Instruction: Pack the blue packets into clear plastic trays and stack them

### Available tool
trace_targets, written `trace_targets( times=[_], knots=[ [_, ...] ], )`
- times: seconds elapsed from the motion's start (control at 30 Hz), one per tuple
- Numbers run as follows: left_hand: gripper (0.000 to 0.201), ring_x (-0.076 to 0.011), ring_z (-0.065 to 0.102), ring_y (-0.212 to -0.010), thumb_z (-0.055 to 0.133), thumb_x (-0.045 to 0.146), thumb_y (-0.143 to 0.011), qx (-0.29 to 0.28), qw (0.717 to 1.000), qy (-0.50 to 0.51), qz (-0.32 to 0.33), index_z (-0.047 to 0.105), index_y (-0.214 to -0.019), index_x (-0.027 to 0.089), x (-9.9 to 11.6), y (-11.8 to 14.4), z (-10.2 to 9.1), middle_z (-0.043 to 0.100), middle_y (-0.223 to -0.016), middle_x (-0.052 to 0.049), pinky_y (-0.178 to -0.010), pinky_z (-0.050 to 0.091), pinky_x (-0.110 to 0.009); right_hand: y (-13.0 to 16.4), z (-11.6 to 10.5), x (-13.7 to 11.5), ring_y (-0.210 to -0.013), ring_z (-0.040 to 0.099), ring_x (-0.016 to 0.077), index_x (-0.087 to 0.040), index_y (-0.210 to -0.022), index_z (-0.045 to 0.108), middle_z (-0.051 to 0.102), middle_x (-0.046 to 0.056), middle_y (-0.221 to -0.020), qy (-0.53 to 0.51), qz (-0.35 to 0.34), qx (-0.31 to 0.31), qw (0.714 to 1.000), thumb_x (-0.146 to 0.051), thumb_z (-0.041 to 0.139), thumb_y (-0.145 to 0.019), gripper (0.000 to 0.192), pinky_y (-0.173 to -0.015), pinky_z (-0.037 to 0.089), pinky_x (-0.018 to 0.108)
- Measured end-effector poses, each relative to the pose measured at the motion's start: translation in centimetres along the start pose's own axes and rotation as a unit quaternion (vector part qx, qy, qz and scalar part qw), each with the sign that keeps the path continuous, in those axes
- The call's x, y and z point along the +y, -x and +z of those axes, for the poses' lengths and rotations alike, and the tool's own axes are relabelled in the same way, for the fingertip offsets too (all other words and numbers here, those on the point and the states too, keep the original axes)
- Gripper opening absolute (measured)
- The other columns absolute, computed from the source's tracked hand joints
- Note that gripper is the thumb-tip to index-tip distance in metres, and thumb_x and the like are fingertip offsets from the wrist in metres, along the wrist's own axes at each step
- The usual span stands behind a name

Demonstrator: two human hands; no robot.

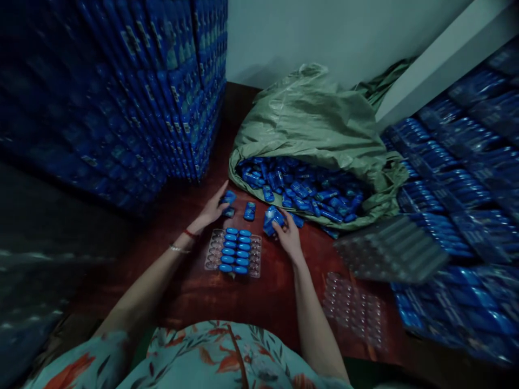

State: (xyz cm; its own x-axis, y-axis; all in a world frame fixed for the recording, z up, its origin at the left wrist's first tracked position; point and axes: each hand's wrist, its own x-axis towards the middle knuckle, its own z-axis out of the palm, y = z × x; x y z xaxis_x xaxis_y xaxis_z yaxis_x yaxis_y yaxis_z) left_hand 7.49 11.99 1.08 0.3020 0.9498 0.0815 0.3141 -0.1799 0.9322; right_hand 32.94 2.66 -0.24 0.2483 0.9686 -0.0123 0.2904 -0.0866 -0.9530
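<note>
- Both hands reach out over the dark red-brown table [227,302]: the left hand [211,212] has its fingers curled around a small blue piece [229,198], and the right hand [288,233] is closed on a clutch of blue pieces [272,219].
- Nearest the person, a floral sleeve [203,356] fills the bottom edge, and a red cord and a thin bracelet circle the left wrist.
- Between the two forearms lies a clear blister tray [253,258], with two middle columns filled by glossy blue pieces and the outer pockets bare.
- An empty clear tray [354,310] lies flat to the right, with a stack of trays [391,249] tilted above it.
- Just past the fingers, one loose blue piece [249,210] rests on the wood between the hands.
- Farther on, a green woven sack [312,116] lies slumped open, spilling a heap of blue pieces [308,192] toward the right hand.
- Stacked blue packs [133,92] wall the left side; more filled trays [454,162] pile up at right.
</note>
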Motion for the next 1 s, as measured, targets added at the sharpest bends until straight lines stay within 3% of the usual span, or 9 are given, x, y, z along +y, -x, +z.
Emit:
trace_targets(
  times=[0.1,0.2,0.37,0.5,0.57,0.7,0.8,0.9,1.0],
  knots=[
    [0.052,-0.0197,0.052,-0.114,0.059,0.029,-0.075,0.068,0.992,0.102,-0.034,0.05,-0.126,0.022,-0.5,4.3,-1.2,0.054,-0.128,-0.005,-0.097,0.04,-0.031,2.3,-0.6,0.9,-0.048,0.055,0.0124,-0.017,-0.116,0.052,0.059,-0.003,-0.064,-0.092,0.073,0.001,0.993,-0.047,0.063,-0.069,0.058,-0.046,0.046,0.026],
    [0.045,-0.0184,0.059,-0.095,0.067,0.033,-0.069,0.157,0.977,0.127,-0.063,0.057,-0.11,0.018,-1.0,8.1,-2.0,0.062,-0.104,-0.006,-0.086,0.046,-0.029,4.0,-0.5,1.1,-0.047,0.057,0.0122,-0.017,-0.105,0.054,0.058,-0.005,-0.061,-0.12,0.096,0.038,0.987,-0.049,0.068,-0.064,0.054,-0.043,0.046,0.024],
    [0.041,-0.0128,0.058,-0.079,0.07,0.036,-0.068,0.239,0.959,0.133,-0.071,0.056,-0.103,0.019,-1.3,10.9,-2.5,0.059,-0.093,-0.002,-0.074,0.047,-0.023,5.7,-0.3,0.8,-0.032,0.04,0.0056,-0.015,-0.105,0.057,0.048,-0.009,-0.047,-0.104,0.112,0.077,0.985,-0.048,0.065,-0.07,0.049,-0.031,0.027,0.016],
    [0.049,-0.0069,0.047,-0.052,0.065,0.038,-0.073,0.193,0.968,0.129,-0.1,0.05,-0.117,0.021,-1.6,10.8,-2.3,0.055,-0.079,0.002,-0.051,0.041,-0.019,6.3,-0.5,0.5,-0.039,0.048,0.008,-0.015,-0.101,0.057,0.054,-0.006,-0.051,-0.149,0.13,0.013,0.98,-0.045,0.069,-0.068,0.046,-0.037,0.035,0.018],
    [0.05,-0.0075,0.046,-0.051,0.062,0.04,-0.075,0.17,0.974,0.101,-0.113,0.05,-0.12,0.021,-2.1,10.7,-2.2,0.055,-0.078,0.001,-0.05,0.041,-0.02,6.7,-0.7,0.3,-0.043,0.053,0.0096,-0.017,-0.104,0.054,0.058,-0.005,-0.056,-0.159,0.129,-0.023,0.979,-0.042,0.07,-0.068,0.047,-0.043,0.041,0.02],
    [0.04,-0.0178,0.057,-0.086,0.064,0.041,-0.07,0.17,0.982,0.008,-0.083,0.062,-0.103,0.018,-3.4,11.1,-2.6,0.058,-0.097,-0.006,-0.078,0.047,-0.029,7.3,-1.0,0.5,-0.058,0.061,0.0131,-0.017,-0.104,0.052,0.063,-0.001,-0.07,-0.134,0.117,-0.043,0.983,-0.043,0.069,-0.068,0.047,-0.053,0.049,0.024],
    [0.043,-0.0217,0.055,-0.098,0.064,0.042,-0.072,0.114,0.991,-0.041,-0.059,0.06,-0.108,0.018,-4.0,11.7,-3.2,0.058,-0.104,-0.007,-0.089,0.044,-0.036,7.1,-1.1,0.6,-0.064,0.063,0.0154,-0.017,-0.111,0.051,0.063,0.001,-0.074,-0.088,0.094,-0.051,0.99,-0.046,0.062,-0.075,0.047,-0.059,0.052,0.028],
    [0.044,-0.0225,0.056,-0.098,0.063,0.044,-0.076,0.084,0.991,-0.095,-0.035,0.058,-0.112,0.019,-3.9,12.2,-3.9,0.058,-0.105,-0.007,-0.089,0.045,-0.039,6.3,-1.1,-0.1,-0.073,0.064,0.0164,-0.019,-0.124,0.047,0.065,0.005,-0.089,0.018,0.02,-0.062,0.998,-0.042,0.05,-0.085,0.046,-0.071,0.053,0.034],
    [0.039,-0.0211,0.057,-0.096,0.062,0.044,-0.079,0.094,0.985,-0.141,0.012,0.06,-0.109,0.02,-3.3,12.5,-4.2,0.057,-0.104,-0.006,-0.086,0.048,-0.036,5.3,-0.8,-1.5,-0.092,0.061,0.0188,-0.023,-0.121,0.053,0.061,0.008,-0.108,0.143,-0.096,-0.102,0.98,-0.034,0.041,-0.09,0.035,-0.088,0.047,0.038]
  ],
)
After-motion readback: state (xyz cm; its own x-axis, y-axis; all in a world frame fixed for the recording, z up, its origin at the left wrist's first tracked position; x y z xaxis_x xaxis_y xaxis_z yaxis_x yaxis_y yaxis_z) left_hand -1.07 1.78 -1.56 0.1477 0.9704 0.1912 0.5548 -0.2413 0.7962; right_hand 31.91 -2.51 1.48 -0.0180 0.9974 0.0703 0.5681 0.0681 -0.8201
